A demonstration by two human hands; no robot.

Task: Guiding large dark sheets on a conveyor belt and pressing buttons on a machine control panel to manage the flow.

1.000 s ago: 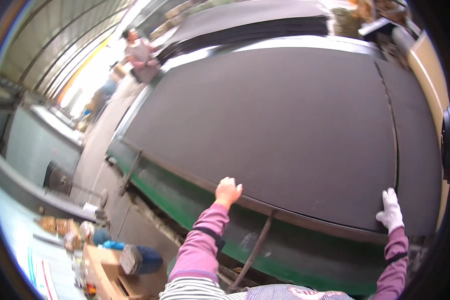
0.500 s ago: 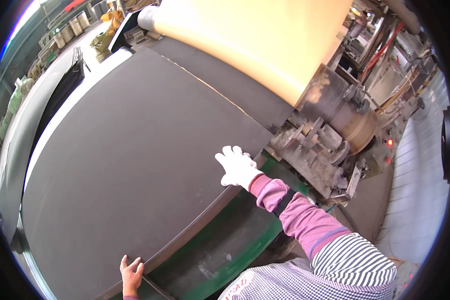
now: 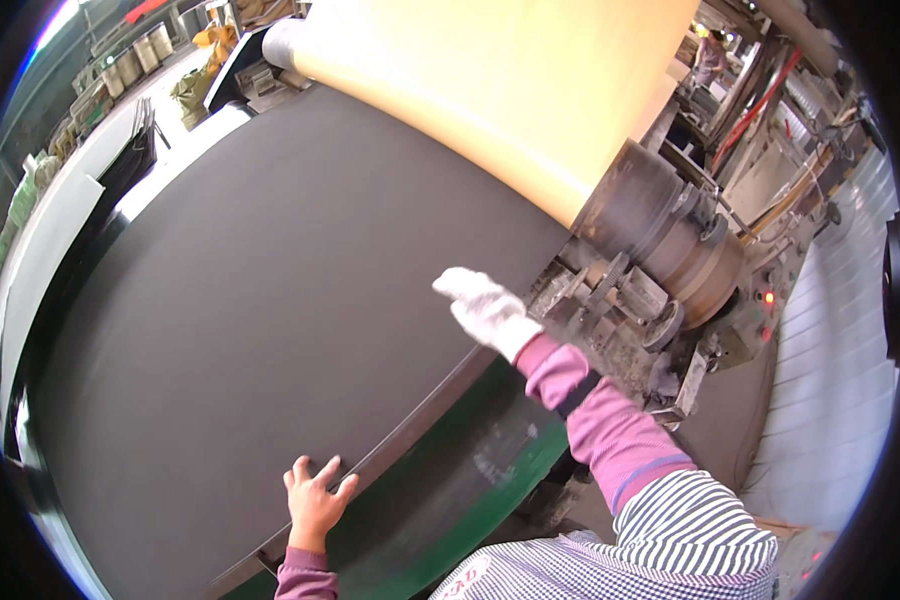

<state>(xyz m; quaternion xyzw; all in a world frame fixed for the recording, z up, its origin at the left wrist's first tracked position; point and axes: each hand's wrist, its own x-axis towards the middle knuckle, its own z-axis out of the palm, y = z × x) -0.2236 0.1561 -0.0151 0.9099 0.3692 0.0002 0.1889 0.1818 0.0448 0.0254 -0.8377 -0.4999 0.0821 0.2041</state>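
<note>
A broad, dark grey sheet [image 3: 270, 280] spreads across most of the view, with its near edge running diagonally along a green-trimmed machine table [image 3: 500, 480]. My left hand [image 3: 315, 500] is bare; its fingers are spread on the sheet by the near edge. Farther right, my right hand [image 3: 488, 312] wears a white glove and reaches over the sheet near its right corner. Its fingers are stretched out side by side, and nothing shows in them. Whether the glove touches the sheet I cannot tell.
Beyond the sheet, a wide yellowish web [image 3: 490, 90] comes down to a roller. Right of it are a large metal drum [image 3: 660, 230] and gear parts [image 3: 615, 285]. Pale sheets [image 3: 55, 225] lie along the far left. A person [image 3: 710, 58] is in the background.
The pale seam across the sheet near the roller is out of sight now. My left hand has moved up and right along the edge. My gloved fingers, spread before, are closer together.
</note>
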